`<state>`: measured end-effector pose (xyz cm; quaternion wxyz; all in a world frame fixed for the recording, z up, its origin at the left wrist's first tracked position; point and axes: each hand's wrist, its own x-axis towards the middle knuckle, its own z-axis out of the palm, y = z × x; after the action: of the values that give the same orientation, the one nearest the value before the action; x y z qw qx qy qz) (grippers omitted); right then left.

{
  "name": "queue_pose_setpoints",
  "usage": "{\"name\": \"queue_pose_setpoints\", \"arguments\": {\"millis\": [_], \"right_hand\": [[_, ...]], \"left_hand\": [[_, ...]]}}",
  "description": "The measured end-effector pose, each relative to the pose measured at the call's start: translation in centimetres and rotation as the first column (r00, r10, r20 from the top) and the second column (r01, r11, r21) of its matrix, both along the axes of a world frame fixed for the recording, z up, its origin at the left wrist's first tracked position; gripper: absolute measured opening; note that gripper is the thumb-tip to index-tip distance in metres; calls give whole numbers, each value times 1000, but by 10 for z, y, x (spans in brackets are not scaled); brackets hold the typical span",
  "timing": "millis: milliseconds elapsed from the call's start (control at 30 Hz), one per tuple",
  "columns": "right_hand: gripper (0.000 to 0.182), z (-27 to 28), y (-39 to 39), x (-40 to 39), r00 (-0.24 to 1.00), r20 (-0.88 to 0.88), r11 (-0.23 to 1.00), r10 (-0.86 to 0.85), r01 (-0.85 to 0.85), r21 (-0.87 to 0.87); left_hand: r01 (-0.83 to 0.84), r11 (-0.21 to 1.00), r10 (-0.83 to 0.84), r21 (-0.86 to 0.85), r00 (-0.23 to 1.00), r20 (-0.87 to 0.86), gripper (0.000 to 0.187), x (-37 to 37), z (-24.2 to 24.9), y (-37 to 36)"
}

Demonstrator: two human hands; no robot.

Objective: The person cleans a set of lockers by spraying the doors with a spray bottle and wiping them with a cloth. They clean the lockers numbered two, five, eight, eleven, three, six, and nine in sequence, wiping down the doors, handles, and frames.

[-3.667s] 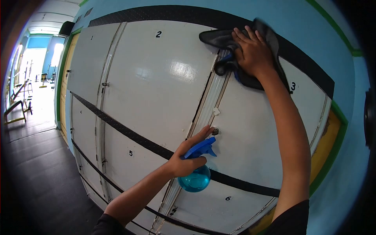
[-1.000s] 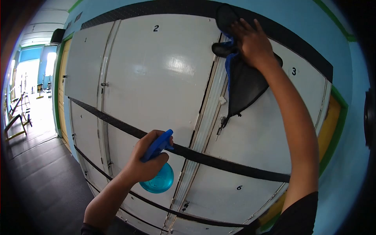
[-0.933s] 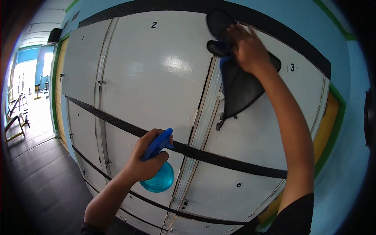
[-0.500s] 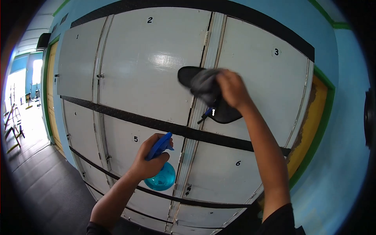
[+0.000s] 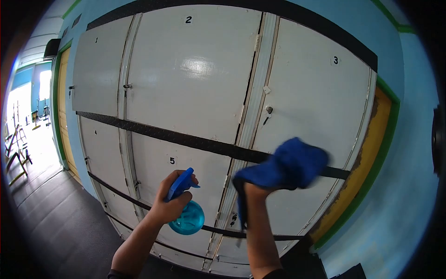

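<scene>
My left hand (image 5: 170,199) is closed around the neck of a spray bottle (image 5: 188,219) with a blue trigger head and clear turquoise body, in front of door 5 (image 5: 200,179). My right hand (image 5: 257,189) holds up a blue cloth (image 5: 295,162) with dark edging, blurred by motion. Most of this hand is hidden behind the cloth, which covers part of the black strip between doors 3 and 6. A dark strap-like end of the cloth hangs beside my wrist.
White numbered locker doors fill the wall, including door 2 (image 5: 186,93) and door 3 (image 5: 320,93). A lock with a key (image 5: 269,111) sticks out from door 3. Black strips (image 5: 181,142) run across the lockers. At the left are a doorway and dark floor (image 5: 55,218).
My right hand has swung down from door 3 with the cloth, whose blue side now shows instead of grey and black. The lock on door 3 has come into view. My left hand keeps the bottle.
</scene>
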<state>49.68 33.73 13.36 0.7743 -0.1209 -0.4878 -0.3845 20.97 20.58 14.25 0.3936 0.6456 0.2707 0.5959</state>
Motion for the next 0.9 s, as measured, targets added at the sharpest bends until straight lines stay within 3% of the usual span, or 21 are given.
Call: {"name": "queue_pose_setpoints", "arguments": {"millis": [67,100,167,300,467,567,600,733,900], "right_hand": [[64,10,-2,-57,993,98,968,71,-45,-249],[59,22,-20,-70,937,183,733,-297,347,-585],[65,9,36,-69,929,180,823,-322,369,-431],[63,44,27,-74,914,181,782,-362,404,-474],[68,134,41,-80,961,146,901,-236,272,-338],[75,151,36,-92,931,115,857,-346,363,-365],[80,148,38,-90,952,145,902,-269,302,-309],[79,88,36,-81,954,190,887,-233,288,-362],[82,20,-19,-70,966,253,687,-51,218,-693]], "left_hand": [[-2,1000,1,-23,999,-37,43,-5,-6,-2],[-3,999,3,-37,1000,-8,44,-6,-10,-3],[0,998,0,-57,1000,10,45,-11,-17,-7],[1,996,-3,-91,1000,-22,49,-26,-20,-12],[1,997,-4,-72,999,-39,53,-29,-29,-8],[15,994,-11,-110,999,37,54,-17,-33,-5],[30,990,-25,-140,999,37,54,-13,-33,-3],[47,985,-51,-169,998,-23,51,-10,-37,-3],[56,982,-58,-183,998,-3,56,-7,-60,-4]]}}
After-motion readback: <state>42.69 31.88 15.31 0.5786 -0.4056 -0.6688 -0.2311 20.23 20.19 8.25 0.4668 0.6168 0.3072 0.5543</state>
